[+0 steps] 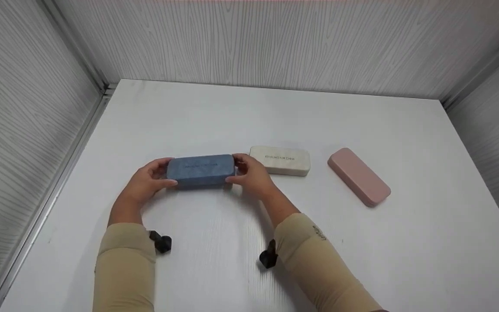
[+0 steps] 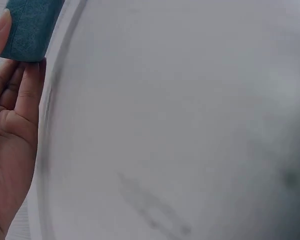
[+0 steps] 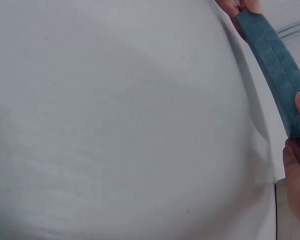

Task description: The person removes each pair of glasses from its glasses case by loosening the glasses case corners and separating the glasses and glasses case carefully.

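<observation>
A blue glasses case with small dark lettering on its lid is held at both ends, lid closed. My left hand grips its left end, thumb along the near side and fingers behind. At the other end my right hand does the same, with the thumb on the near edge. In the left wrist view the left hand has its fingers under the end of the blue case. The right wrist view has the case stretched between both hands, a seam running along its side.
Just right of my right hand lies a cream glasses case with lettering. Further right a pink glasses case lies at a slant. All are on a white table with grained panels at the back and sides. Small black devices sit at both wrists.
</observation>
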Motion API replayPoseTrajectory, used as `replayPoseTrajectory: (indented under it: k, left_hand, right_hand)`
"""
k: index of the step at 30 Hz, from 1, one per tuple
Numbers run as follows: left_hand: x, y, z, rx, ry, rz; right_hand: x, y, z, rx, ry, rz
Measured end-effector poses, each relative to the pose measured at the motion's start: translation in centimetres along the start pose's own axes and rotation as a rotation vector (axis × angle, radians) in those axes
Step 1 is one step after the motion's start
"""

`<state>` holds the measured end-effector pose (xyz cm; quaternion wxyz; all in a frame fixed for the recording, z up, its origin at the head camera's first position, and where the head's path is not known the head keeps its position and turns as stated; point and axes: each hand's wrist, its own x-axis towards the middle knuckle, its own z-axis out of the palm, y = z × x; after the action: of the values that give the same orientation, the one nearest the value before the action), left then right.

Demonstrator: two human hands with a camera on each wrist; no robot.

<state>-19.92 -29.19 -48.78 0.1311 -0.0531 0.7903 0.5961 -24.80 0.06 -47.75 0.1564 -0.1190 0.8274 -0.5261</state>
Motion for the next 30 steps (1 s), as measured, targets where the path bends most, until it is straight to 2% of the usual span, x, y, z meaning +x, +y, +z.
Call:
replayPoseTrajectory:
  k: [6,12,22,30]
  left_hand:
    - [-0.6,1.0,-0.2,0.001,0.016,0.060]
    - [-1.1,2.0,-0.3,0.028,-0.004,0.125]
    - [-2.1,2.6,0.1,-0.005,-0.071,0.213]
    - [-2.2,1.7,0.4,0.033,-0.072,0.204]
  right_hand:
    - [-0.2,-0.3,-0.8,0.119,-0.012,-0.051]
    - [-0.5,-0.6,-1.8,0.165,-0.026,-0.093]
    - [-2.2,-0.6,-2.7,0.076,-0.026,-0.152]
    - [-2.9,-0.2,-2.5,0.029,-0.051,-0.166]
